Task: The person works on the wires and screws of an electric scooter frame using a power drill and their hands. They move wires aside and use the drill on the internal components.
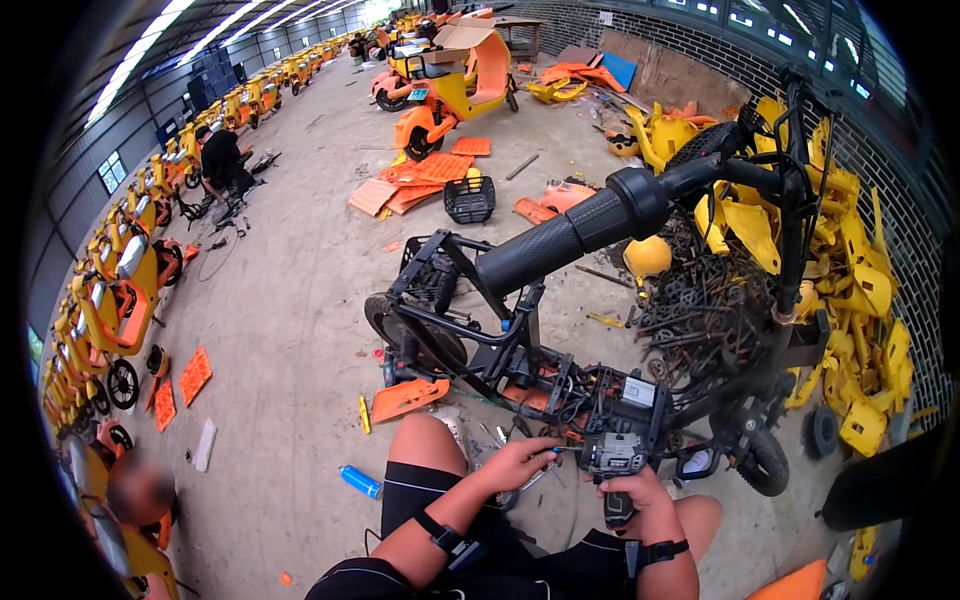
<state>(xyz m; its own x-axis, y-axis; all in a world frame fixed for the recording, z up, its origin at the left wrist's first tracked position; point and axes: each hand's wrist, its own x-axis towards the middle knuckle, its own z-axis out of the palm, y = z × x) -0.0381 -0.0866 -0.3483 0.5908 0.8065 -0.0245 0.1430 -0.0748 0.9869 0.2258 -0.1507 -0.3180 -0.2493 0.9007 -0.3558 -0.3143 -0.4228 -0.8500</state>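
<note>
My right hand point(632, 485) grips the handle of a grey cordless drill point(611, 452), whose front points left at the lower part of a stripped black scooter frame point(533, 335). My left hand point(520, 462) is closed at the left end of the drill's thin bit, with a small blue piece at the fingertips; what exactly it holds is too small to make out. Just beyond both hands lie wires and a silver box point(637, 392) on the frame's deck. A handlebar grip point(545, 240) crosses the view above, and an orange panel point(408, 398) lies left of the frame.
A heap of yellow panels point(860, 280) and dark metal parts point(700, 310) lines the right wall. Yellow scooters point(120, 310) stand in a row at left. A person in black point(225, 160) crouches farther back. Orange panels point(420, 180) and a blue can point(360, 481) lie on the floor.
</note>
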